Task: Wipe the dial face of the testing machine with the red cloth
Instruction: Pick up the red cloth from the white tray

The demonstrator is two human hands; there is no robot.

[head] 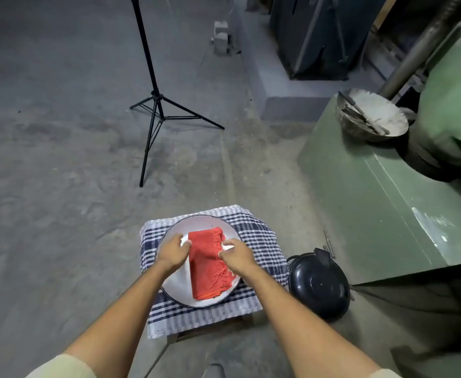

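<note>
Red cloth (209,264), folded into a long rectangle with a fringed right edge, lies in one white round plate (174,287) with a dark rim. The plate sits on one blue-and-white checked towel (259,236) draped over a low stand on a grey concrete floor (60,159). Just right of the towel's right edge rests one black round lid (319,282). Beyond it stands the green machine body (374,200), carrying one dusty metal bowl (371,115) on its far corner. One black tripod (155,105) stands on the floor farther back. Two bare hands reach in: the left hand (173,252) curls its fingers onto the cloth's left edge, and the right hand (237,256) pinches the fringed right edge, both partly closed.
</note>
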